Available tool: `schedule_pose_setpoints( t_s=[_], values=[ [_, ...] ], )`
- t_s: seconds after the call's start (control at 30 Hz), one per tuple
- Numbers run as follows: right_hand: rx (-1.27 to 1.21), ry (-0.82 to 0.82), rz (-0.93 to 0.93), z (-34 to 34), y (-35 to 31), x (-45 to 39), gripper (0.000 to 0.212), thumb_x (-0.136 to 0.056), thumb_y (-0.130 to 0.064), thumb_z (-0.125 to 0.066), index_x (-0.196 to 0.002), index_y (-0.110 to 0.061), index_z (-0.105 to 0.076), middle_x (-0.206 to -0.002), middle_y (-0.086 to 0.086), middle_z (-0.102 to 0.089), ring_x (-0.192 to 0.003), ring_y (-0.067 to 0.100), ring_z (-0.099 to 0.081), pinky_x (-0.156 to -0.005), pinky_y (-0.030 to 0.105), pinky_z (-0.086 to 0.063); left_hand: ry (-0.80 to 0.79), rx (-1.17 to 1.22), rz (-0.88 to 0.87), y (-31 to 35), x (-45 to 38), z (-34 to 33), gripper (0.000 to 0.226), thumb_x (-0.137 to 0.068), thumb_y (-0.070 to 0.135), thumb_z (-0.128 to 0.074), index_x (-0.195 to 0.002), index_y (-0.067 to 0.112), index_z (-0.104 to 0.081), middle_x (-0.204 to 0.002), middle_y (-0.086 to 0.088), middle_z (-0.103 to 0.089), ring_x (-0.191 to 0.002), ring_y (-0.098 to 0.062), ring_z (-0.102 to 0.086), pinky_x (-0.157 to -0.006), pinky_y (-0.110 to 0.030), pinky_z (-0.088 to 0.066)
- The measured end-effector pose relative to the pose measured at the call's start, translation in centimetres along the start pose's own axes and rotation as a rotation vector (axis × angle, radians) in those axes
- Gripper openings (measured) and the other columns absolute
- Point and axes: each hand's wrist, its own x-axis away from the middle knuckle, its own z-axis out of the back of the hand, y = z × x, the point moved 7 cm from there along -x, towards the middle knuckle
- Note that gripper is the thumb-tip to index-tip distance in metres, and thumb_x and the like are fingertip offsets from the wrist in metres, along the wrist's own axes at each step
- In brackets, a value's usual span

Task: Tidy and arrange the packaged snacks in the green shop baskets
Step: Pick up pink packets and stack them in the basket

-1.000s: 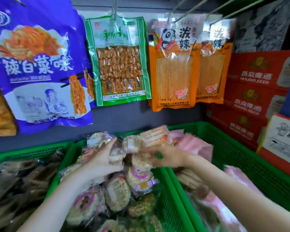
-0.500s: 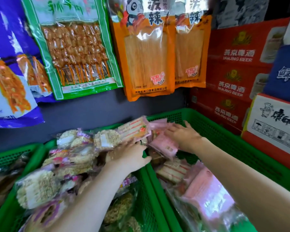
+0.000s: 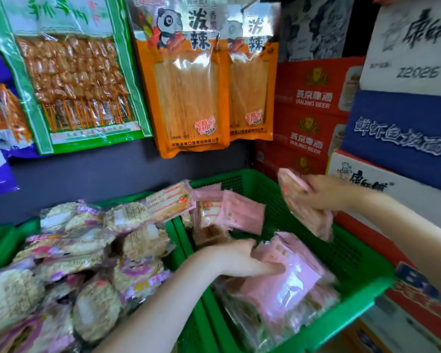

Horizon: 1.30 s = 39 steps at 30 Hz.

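A right hand (image 3: 323, 193) grips pink snack packets (image 3: 307, 212) above the right green basket (image 3: 362, 284) as the left hand (image 3: 236, 259) presses on more inside it; light, slippery and crushable, they likely lift best by their edges.

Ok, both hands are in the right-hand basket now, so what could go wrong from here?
1. The right hand holds a pink pack lifted over the right basket's far rim; it could drop outside, against the red beer boxes.
2. The left forearm crosses the heaped noodle-cake packs in the middle basket; pulling back may drag some out.
3. One pack bridges the divide between the baskets and could slide off as the left hand shifts the pink pile.
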Motion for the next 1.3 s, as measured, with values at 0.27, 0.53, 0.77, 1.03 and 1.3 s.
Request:
schedule_pose_setpoints(
  t_s=[0.27,0.53,0.77,1.03,1.3],
  values=[
    [0.079,-0.316,0.117,-5.9,0.1,1.0,0.032,-0.094,-0.035,-0.041,-0.124,-0.023,-0.048,-0.125,0.001,-0.053,-0.103,0.018,-0.055,-0.089,0.033,-0.048,0.07,0.136,0.044,-0.9,-0.9,-1.3,0.1,-0.069,0.046,-0.075,-0.148,0.026,-0.017,-0.152,-0.001,-0.027,-0.136,-0.025,-0.034,-0.111,-0.039,-0.032],
    [-1.021,-0.277,0.201,-4.3,-3.0,1.1,0.048,-0.09,-0.048,-0.045,-0.136,-0.041,-0.034,-0.132,-0.013,-0.04,-0.116,0.02,-0.051,-0.104,0.036,-0.039,0.386,1.096,0.162,-4.0,-1.1,3.9,0.095,-0.049,0.034,-0.086,-0.134,0.025,-0.043,-0.126,-0.006,-0.058,-0.109,-0.028,-0.06,-0.084,-0.047,-0.055],
    [-1.367,-0.174,0.132,-5.0,-6.0,-2.1,0.099,-0.075,-0.044,-0.067,-0.148,-0.033,-0.001,-0.148,-0.001,-0.033,-0.115,0.017,-0.046,-0.096,0.04,-0.041,0.662,1.26,0.114,-1.5,-1.6,8.0,0.039,-0.08,0.016,-0.069,-0.111,0.019,-0.045,-0.095,-0.008,-0.061,-0.075,-0.022,-0.062,-0.059,-0.036,-0.056],
    [-1.693,-0.219,0.237,-3.5,-5.6,-3.0,0.05,-0.074,-0.036,-0.065,-0.12,-0.017,-0.058,-0.114,0.009,-0.068,-0.103,0.023,-0.066,-0.092,0.047,-0.049,0.687,1.138,-0.194,1.6,-1.3,10.9,0.046,-0.08,0.022,-0.071,-0.116,0.025,-0.043,-0.112,-0.002,-0.062,-0.098,-0.019,-0.064,-0.087,-0.046,-0.054],
    [-1.604,-0.08,0.167,-2.3,-3.3,-4.8,0.102,-0.064,-0.02,-0.073,-0.148,-0.02,-0.015,-0.139,0.012,-0.045,-0.1,0.019,-0.061,-0.078,0.034,-0.052,0.59,1.228,-0.23,-0.1,-2.7,9.5,0.05,-0.087,0.027,-0.062,-0.13,0.03,-0.037,-0.121,0.003,-0.06,-0.1,-0.013,-0.062,-0.081,-0.038,-0.055]
  ],
)
